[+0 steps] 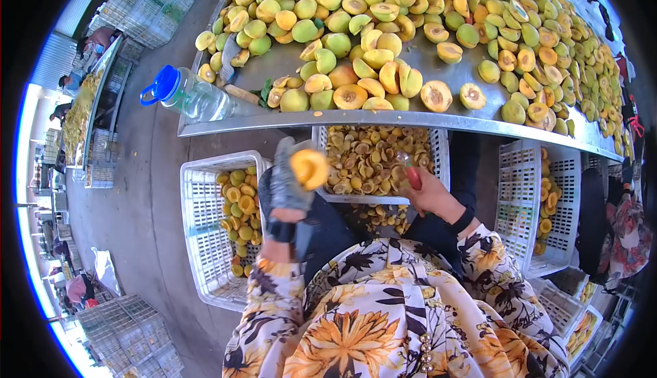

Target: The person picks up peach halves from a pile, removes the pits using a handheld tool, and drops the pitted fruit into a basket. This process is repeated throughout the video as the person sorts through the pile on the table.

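Note:
My left hand (286, 190), in a grey glove, holds up a halved yellow-orange fruit (309, 168) with its cut face toward me. My bare right hand (428, 197) grips a small red-handled pitting tool (410, 173) just over the middle white crate (438, 152), which is full of fruit pits and scraps. Both hands hang below the front edge of a metal table (383, 119) heaped with whole and halved yellow-green fruit (383, 29).
A white crate (198, 241) with whole fruit stands at my left, another white crate (568, 200) with halves at my right. A clear bottle with a blue cap (188, 94) lies on the table's left corner. Stacked crates and other workers are far left.

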A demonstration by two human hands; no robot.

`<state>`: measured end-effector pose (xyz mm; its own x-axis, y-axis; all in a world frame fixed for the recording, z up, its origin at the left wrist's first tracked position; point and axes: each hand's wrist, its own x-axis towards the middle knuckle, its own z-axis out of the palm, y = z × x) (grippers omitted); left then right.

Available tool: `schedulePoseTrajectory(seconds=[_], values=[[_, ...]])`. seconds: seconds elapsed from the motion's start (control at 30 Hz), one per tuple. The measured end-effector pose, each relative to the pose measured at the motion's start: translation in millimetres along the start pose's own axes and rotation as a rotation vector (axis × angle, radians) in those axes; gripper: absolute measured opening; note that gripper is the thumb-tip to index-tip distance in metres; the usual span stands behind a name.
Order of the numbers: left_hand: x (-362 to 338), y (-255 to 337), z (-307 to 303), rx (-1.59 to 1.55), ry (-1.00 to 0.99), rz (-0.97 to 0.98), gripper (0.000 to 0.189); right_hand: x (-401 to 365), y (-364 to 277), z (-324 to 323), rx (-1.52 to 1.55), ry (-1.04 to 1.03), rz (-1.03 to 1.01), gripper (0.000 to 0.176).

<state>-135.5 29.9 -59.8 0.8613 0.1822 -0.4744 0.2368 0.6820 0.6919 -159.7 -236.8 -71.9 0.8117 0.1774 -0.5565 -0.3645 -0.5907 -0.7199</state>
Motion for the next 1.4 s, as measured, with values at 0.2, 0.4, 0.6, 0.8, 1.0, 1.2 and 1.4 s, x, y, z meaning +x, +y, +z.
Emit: schedulePoseTrajectory(seconds=[0.2,0.4,0.6,0.8,1.0,1.2,1.4], values=[[6.7,92.4,-89.6,1.615,0.286,0.564,0.031,10.3,19.4,24.4,-0.179,0.266,-0.546,0.027],[100.0,80.5,12.5,1.802,-0.125,0.961,0.048,0.5,0.6,37.8,-0.186,0.259,-0.650,0.033],[128.1,57.0,109.6,2.185,-0.148,0.505,0.047,-24.2,3.0,29.5,-0.096,0.318,-0.500,0.040],[74.9,67.9,76.7,0.604,-0.422,0.042,0.046,-22.3,-34.1,13.3,0.103,0.356,-0.473,0.031],[27.7,7.7,60.4,-0.069,-0.445,-0.210,0.047,-7.9,-76.2,21.7,0.052,0.382,-0.628,0.026],[13.5,-37.1,56.7,0.091,-0.292,-0.230,0.048,-14.8,-59.2,31.8,0.067,0.388,-0.518,0.027],[-10.1,-49.3,84.0,0.112,-0.403,-0.001,0.037,-25.7,-38.9,39.7,0.072,0.416,-0.441,0.031]])
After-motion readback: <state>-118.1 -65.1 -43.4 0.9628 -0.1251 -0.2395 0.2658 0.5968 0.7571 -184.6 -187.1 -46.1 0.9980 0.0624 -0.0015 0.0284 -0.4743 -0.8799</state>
